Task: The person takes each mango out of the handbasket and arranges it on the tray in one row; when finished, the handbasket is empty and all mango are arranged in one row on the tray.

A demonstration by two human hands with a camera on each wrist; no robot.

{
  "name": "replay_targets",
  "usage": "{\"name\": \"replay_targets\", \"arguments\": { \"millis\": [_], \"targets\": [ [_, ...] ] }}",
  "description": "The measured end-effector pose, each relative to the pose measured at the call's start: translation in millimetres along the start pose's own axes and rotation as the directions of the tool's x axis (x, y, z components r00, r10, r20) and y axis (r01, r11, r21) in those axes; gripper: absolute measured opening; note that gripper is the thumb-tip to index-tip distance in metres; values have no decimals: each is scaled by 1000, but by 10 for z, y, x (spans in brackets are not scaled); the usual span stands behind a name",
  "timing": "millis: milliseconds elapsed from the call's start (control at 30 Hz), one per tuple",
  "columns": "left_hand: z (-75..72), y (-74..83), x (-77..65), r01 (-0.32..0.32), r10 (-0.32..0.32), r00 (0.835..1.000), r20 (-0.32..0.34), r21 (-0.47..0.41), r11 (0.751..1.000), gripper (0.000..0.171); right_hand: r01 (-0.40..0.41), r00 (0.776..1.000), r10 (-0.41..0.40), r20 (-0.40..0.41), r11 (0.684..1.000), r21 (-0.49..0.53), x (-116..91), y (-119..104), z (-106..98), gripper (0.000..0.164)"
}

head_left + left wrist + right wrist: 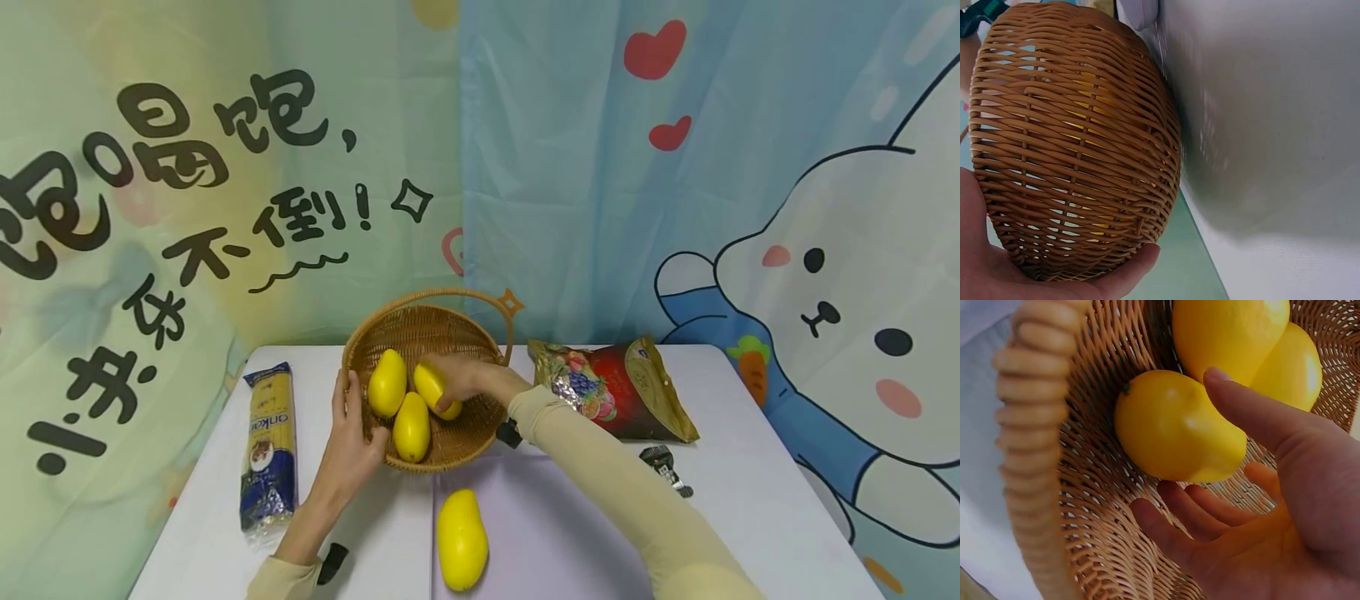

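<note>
A wicker basket (465,442) tilts toward me at the back of the table, its opening facing me. My left hand (351,454) grips its left side, thumb near the front rim and fingers along the outside; the left wrist view shows the woven outside (1079,144). Inside lie three yellow mangoes, one at the left (387,385), one in front (412,429) and one at the right. My right hand (461,377) reaches into the basket beside the right mango (1172,428). Its thumb and fingers spread around that fruit without closing on it.
Another mango (462,540) lies on a pale lilac mat (555,517) in front of the basket. A yellow-and-blue packet (268,450) is at the left. A red-and-gold bag (615,390) lies at the right, near a small black-and-white packet (663,468). A curtain hangs behind.
</note>
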State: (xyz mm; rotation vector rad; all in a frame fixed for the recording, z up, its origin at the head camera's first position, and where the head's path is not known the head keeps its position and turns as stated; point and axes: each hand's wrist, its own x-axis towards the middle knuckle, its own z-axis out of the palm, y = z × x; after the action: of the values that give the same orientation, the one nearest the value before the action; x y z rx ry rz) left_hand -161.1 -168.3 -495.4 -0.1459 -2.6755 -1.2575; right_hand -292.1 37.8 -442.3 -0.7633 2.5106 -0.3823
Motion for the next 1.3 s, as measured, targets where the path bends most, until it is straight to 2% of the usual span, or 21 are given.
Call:
{"name": "replay_targets", "arguments": {
  "millis": [167,400,800,1033,1300],
  "targets": [
    [1,-7,0,-2,2,1000,1,-11,1000,96,2,1000,-3,-15,1000,-16,32,28,79,93],
    [-4,-25,-7,2,-3,1000,-6,-12,1000,95,3,999,-2,-45,1000,20,51,56,147,93],
    [13,-26,2,1,-1,1000,-25,1,1000,94,62,996,-59,-73,997,42,7,93,123,93],
    [-7,-26,-4,12,-12,1000,-9,-11,1000,93,89,991,-82,-108,994,66,-138,74,0,94],
    [-6,-32,-4,26,-26,1000,2,-21,999,94,146,975,-131,-182,987,69,-476,27,-149,94]
  ]
}}
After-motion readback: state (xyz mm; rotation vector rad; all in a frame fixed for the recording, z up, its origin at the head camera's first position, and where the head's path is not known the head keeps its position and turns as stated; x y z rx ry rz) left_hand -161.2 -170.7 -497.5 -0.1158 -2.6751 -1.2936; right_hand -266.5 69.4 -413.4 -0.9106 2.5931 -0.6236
